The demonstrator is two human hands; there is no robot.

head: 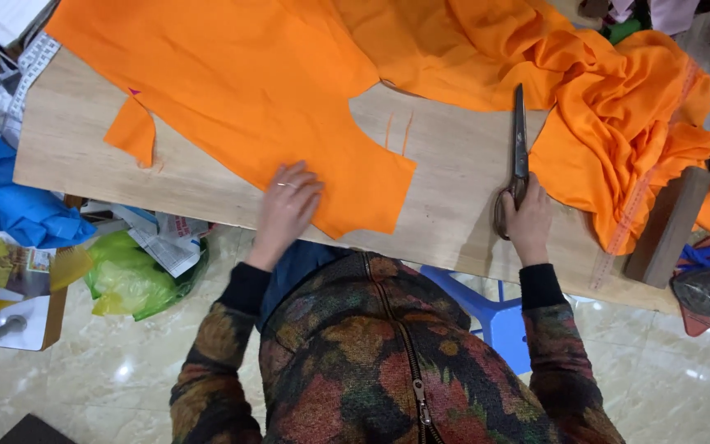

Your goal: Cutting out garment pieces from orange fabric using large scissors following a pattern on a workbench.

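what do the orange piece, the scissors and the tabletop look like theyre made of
Orange piece: thin woven cloth, matte, likely cotton or a blend; it lies flat with soft creases under the left hand.
Scissors: dark metal blades with a dull sheen, held by the right hand.
Tabletop: pale wood or plywood with faint grain, unvarnished-looking.

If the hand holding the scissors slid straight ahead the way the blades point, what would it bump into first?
Probably the bunched orange fabric. The right hand holds the scissors with closed blades pointing away across the wooden table, and their tip already reaches the cloth's edge.
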